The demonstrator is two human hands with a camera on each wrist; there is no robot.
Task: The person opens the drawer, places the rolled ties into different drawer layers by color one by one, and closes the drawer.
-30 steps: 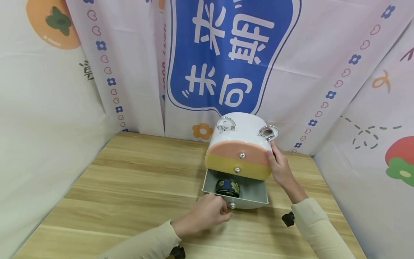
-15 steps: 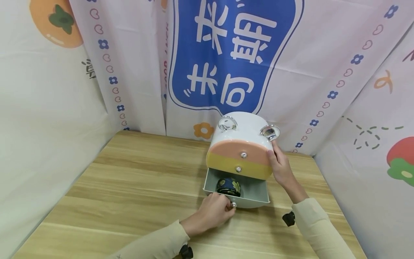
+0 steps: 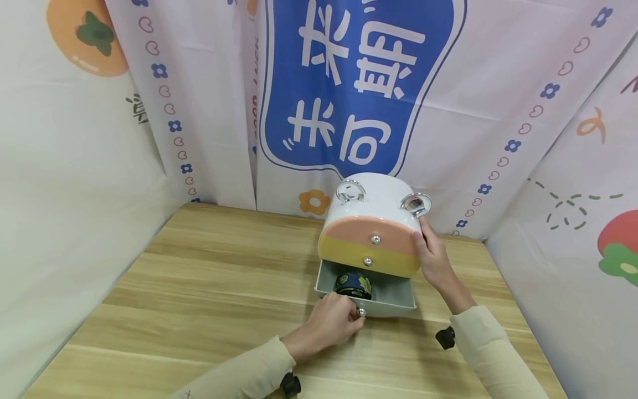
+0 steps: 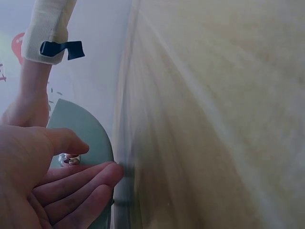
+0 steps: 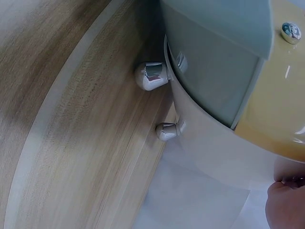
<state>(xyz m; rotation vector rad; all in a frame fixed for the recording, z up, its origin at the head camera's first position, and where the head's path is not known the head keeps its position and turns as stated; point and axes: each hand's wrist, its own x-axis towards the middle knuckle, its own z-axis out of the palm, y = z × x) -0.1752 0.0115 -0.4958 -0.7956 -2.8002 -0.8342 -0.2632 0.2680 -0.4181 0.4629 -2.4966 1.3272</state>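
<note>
A small rounded chest [image 3: 371, 194] with a white shell has coral and yellow drawers that are in. Its bottom grey-green drawer [image 3: 394, 296] is pulled out. Inside the drawer sits a dark, round, jar-like thing [image 3: 355, 284] with a blue and gold leaf pattern. My left hand [image 3: 333, 320] is at the drawer front, thumb and fingers pinching the silver knob [image 4: 70, 160]. My right hand [image 3: 435, 257] rests against the chest's right side, with the index finger reaching up and the thumb at the front edge. In the right wrist view only part of that hand shows.
Two shiny ring-shaped pieces [image 3: 416, 205] stick out of the chest's top. Silver ball feet [image 5: 151, 76] carry it on the wooden table [image 3: 209, 282]. A printed cloth [image 3: 463, 111] hangs close behind, and more cloth walls flank the table.
My left hand has shifted right onto the knob, and the bottom drawer has slid slightly inward. My right hand stays against the chest's side.
</note>
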